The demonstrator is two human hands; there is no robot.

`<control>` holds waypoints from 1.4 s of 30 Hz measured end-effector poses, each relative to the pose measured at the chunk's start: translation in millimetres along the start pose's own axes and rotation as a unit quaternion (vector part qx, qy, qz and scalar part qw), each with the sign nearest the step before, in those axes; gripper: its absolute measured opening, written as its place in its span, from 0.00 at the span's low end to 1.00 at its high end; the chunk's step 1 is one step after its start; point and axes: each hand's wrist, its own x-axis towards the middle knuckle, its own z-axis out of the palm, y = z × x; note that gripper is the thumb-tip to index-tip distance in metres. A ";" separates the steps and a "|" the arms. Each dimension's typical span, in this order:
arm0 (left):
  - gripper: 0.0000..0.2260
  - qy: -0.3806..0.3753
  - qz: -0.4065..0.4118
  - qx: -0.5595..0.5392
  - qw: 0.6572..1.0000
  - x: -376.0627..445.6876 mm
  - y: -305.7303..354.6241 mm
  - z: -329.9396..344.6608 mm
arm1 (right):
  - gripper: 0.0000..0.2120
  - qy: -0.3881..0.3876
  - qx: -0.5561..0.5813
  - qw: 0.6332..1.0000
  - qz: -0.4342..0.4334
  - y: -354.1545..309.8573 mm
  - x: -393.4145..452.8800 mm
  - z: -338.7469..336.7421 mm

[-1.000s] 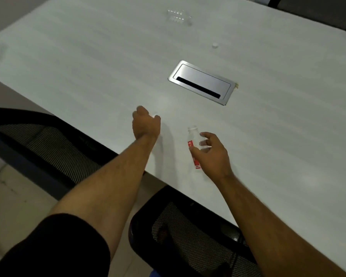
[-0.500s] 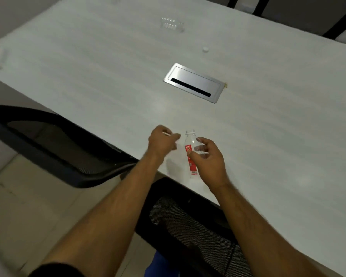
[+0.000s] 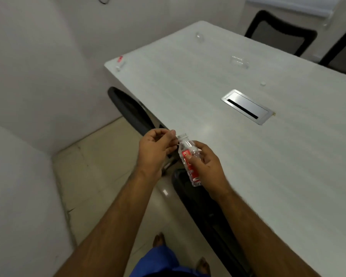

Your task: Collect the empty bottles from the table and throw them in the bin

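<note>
- the person's right hand [image 3: 206,163] is wrapped around a small clear bottle with a red label [image 3: 189,160], holding it above the near edge of the white table [image 3: 288,166], neck open and tilted toward eleven o'clock.
- the left hand [image 3: 155,149] sits just at nine o'clock of the bottle's neck, fingers curled in with the fingertips pinched together; whether they hold a cap is too small to tell.
- another red-labelled bottle [image 3: 120,61] lies at the table's far corner, at ten o'clock.
- a loose white cap [image 3: 263,83] sits at one o'clock, beyond a metal cable hatch [image 3: 248,106].
</note>
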 end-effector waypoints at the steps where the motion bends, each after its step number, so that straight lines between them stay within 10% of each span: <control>1: 0.06 0.007 0.016 -0.003 1.000 -1.4 6.3 -12.0 | 0.16 -0.013 -0.009 1.000 -0.006 -5.3 -0.5 10.7; 10: 0.10 -0.002 0.039 -0.019 0.999 32.0 44.8 -113.4 | 0.12 -0.030 -0.143 0.984 -0.103 -27.8 35.4 125.0; 19: 0.01 0.174 0.018 -0.065 0.982 146.0 107.5 -244.9 | 0.28 0.092 -0.441 0.848 -0.280 -39.1 130.2 314.9; 23: 0.04 0.078 -0.028 -0.094 0.992 193.4 135.4 -286.2 | 0.19 -0.055 -0.160 0.983 -0.068 -60.3 171.4 342.9; 31: 0.09 -0.086 0.009 0.002 0.996 313.5 155.8 -320.2 | 0.19 -0.140 0.068 0.985 0.070 -68.1 273.5 380.8; 35: 0.05 -0.018 0.014 0.002 1.000 392.1 156.9 -301.9 | 0.13 -0.010 -0.079 0.997 -0.013 -58.3 346.8 403.3; 40: 0.05 0.110 -0.005 0.044 0.993 492.8 166.0 -259.8 | 0.24 0.194 -0.451 0.848 -0.199 -54.2 441.1 415.9; 42: 0.06 0.096 -0.010 0.036 0.995 525.6 175.2 -250.2 | 0.23 0.169 -0.382 0.891 -0.176 -62.0 478.4 411.4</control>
